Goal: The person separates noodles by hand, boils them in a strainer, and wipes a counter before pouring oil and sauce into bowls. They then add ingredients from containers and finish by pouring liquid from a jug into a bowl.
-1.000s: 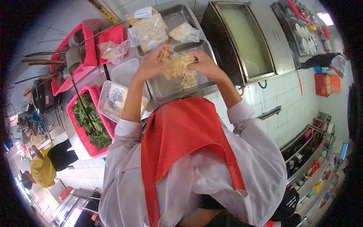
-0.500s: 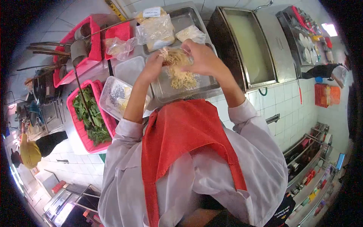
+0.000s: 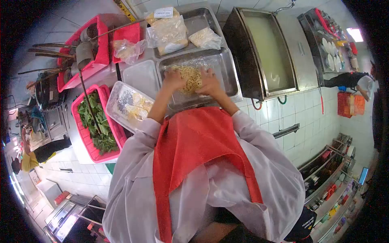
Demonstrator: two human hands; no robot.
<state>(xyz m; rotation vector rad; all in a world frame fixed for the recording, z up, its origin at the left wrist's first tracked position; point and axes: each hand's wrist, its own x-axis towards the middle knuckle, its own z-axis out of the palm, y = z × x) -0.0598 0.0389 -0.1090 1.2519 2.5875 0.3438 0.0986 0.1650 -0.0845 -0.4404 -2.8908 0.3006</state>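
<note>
A loose heap of pale yellow noodles (image 3: 189, 79) lies in a metal tray (image 3: 225, 65) lightly dusted with white powder. On the heap's left edge rests my left hand (image 3: 173, 80), its fingers stretched out and a little blurred. My right hand (image 3: 209, 83) touches the opposite side with its fingers spread. Neither hand is closed around the noodles. Just left of the tray sit a translucent lid or shallow container (image 3: 141, 75) and a white plastic tub (image 3: 117, 97) holding floury pale pieces.
Beyond the tray are bagged noodles (image 3: 168, 32) and a smaller bag (image 3: 206, 38). Left stand a pink basket of leafy greens (image 3: 75, 107) and a pink bin (image 3: 103, 48) with long-handled strainers. A vat of cloudy liquid (image 3: 269, 52) stands right. Other people (image 3: 364, 85) are farther off.
Both hands have come down with the noodles, which were lifted and loosely held between them. The noodles now lie in the tray, and my fingers have spread out.
</note>
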